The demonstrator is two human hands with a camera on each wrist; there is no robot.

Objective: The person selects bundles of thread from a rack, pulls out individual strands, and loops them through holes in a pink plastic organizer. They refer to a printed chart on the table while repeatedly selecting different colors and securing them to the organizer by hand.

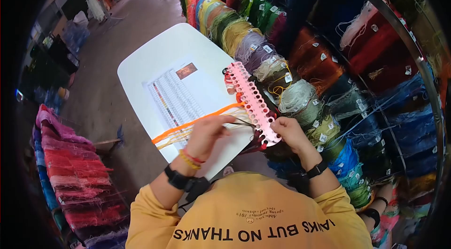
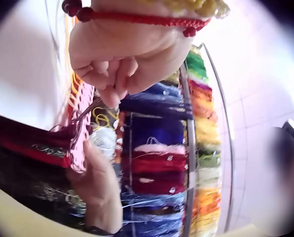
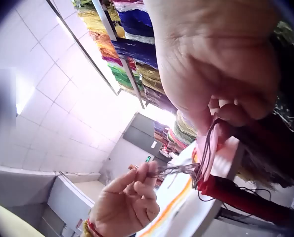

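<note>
My left hand (image 1: pixel 206 137) pinches a bundle of dark thread (image 3: pixel 179 170) between thumb and fingers, and the strands run taut to the near end of a pink thread holder (image 1: pixel 249 96) punched with rows of holes. At that same end my right hand (image 1: pixel 292 134) grips the holder, thumb on its upper face. Orange thread (image 1: pixel 197 122) and paler yellow strands hang from holes midway along the holder, trailing left across the white tabletop (image 1: pixel 141 61). Dark red thread (image 3: pixel 226 192) hangs below the holder in the right wrist view.
A printed chart (image 1: pixel 171 94) with a small picture lies on the tabletop. Many tagged thread skeins (image 1: pixel 253 47) crowd the racks along the right, close to my right hand. Pink and red skeins (image 1: pixel 75 155) hang at the lower left. A metal rail (image 1: pixel 399 18) curves at upper right.
</note>
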